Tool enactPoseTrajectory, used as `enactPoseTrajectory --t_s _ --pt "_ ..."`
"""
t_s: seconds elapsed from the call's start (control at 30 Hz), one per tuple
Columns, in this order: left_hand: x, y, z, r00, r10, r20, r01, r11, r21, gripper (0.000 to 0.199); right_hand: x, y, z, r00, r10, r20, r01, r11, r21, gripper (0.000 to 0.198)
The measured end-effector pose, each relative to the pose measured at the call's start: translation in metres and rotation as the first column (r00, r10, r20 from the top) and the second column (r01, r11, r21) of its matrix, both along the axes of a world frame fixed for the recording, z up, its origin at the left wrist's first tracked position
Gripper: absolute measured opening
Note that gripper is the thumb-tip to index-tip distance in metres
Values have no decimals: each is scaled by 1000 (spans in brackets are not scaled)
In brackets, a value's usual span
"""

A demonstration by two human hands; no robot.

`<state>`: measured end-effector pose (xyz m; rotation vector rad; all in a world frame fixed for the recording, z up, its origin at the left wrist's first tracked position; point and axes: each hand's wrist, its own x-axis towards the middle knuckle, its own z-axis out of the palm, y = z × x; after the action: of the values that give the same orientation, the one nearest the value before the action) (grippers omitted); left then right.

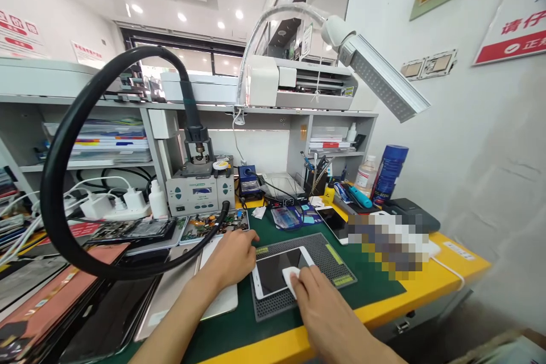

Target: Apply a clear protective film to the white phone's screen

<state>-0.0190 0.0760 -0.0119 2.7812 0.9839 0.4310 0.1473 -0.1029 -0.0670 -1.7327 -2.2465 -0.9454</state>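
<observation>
A white-framed phone (273, 267) lies screen up on a grey perforated mat (322, 244). My right hand (318, 298) pinches a small white wipe (290, 280) between thumb and fingers and presses it on the right part of the dark screen. At the upper left corner of the phone is my left hand (232, 256), its fingers curled and closed against the edge; some fingertips are hidden. Under my left wrist lies a silver-white flat device (222, 304).
A black hose (55, 153) loops over the left side from a hot-air rework station (200, 193). Behind my left hand is a tray of small parts (213, 224). Another white phone (333, 224), a pen holder (315, 179) and bottles (365, 173) stand or lie at right. A lamp (384, 77) hangs above.
</observation>
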Motion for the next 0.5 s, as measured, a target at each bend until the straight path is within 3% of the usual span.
enactPoseTrajectory --t_s 0.1,0.2,0.3,0.4,0.5 --pt "-1 0 0 1000 -3 -2 3 1000 -23 39 26 -6 -3 999 -20 43 18 999 41 62" --pt "-1 -1 0 1000 -1 -3 1 999 -39 40 40 -8 3 999 -40 23 40 999 -7 60" --pt "0 -2 1 1000 8 -5 -9 999 -51 40 43 -7 18 996 -73 -44 65 985 -158 55" --pt "0 -4 1 1000 14 -7 -15 998 -66 39 43 -6 38 985 -120 -126 71 937 -341 59" --pt "1 -5 2 1000 16 -4 -17 996 -93 38 42 -3 55 977 -152 -152 70 894 -443 56"
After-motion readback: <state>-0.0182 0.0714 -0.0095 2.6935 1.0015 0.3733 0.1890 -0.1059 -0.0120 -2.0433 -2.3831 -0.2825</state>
